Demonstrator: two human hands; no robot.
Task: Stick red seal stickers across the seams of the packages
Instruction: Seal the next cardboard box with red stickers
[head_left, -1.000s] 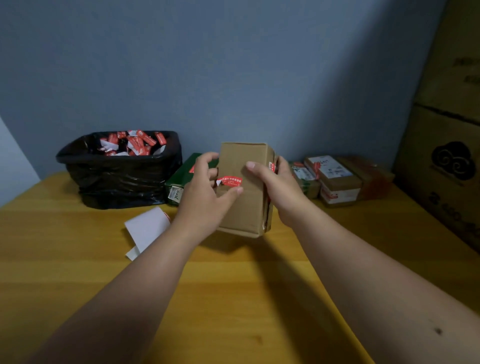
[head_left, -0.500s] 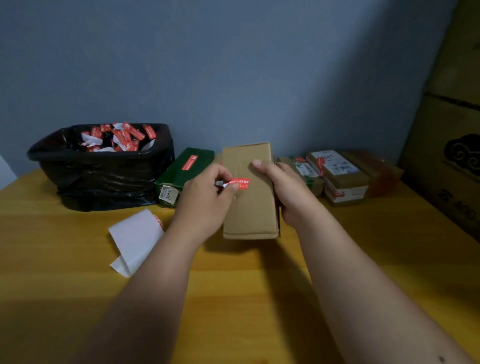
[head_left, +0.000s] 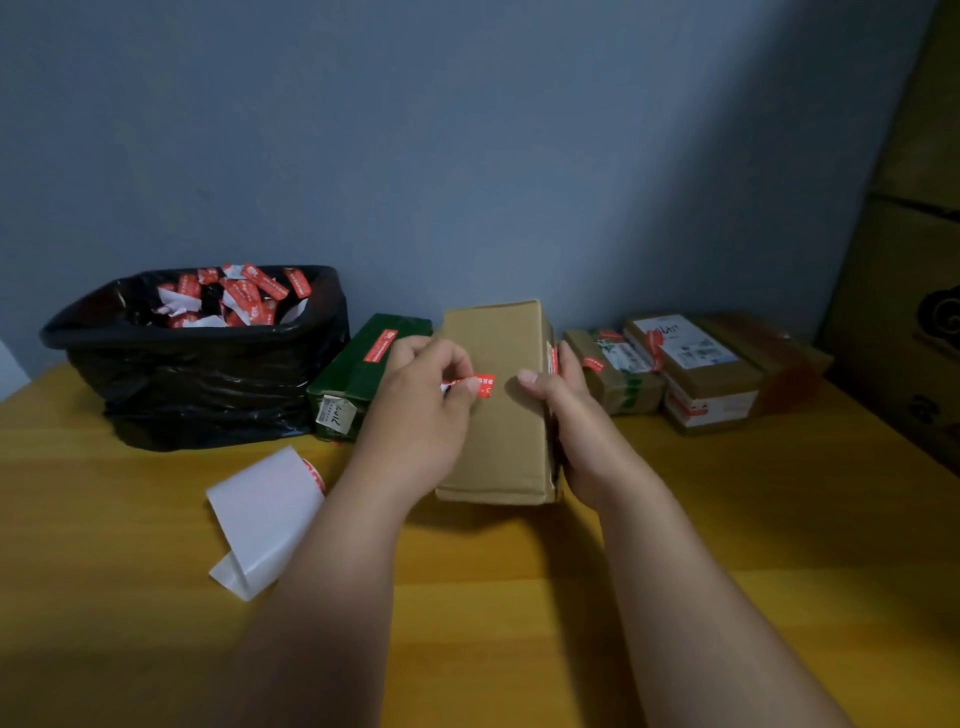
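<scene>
A plain brown cardboard box (head_left: 501, 415) lies flat on the wooden table (head_left: 519, 623) in front of me. My left hand (head_left: 421, 410) pinches a red seal sticker (head_left: 475, 385) over the box's top face, near its left edge. My right hand (head_left: 566, 410) grips the box's right side, thumb on top. Another red sticker (head_left: 553, 358) shows on the box's right edge. To the left, a curled white sticker backing sheet (head_left: 265, 514) lies on the table.
A black-lined bin (head_left: 208, 379) holding several peeled red and white scraps stands at the back left. A green box (head_left: 366, 374) with a red sticker sits beside it. Sealed packages (head_left: 696, 374) line the back right. Large cartons (head_left: 904, 291) stand at the far right.
The box has been lowered and laid flatter on the table. My left hand still holds the sticker over its top face; my right hand has shifted along the right side.
</scene>
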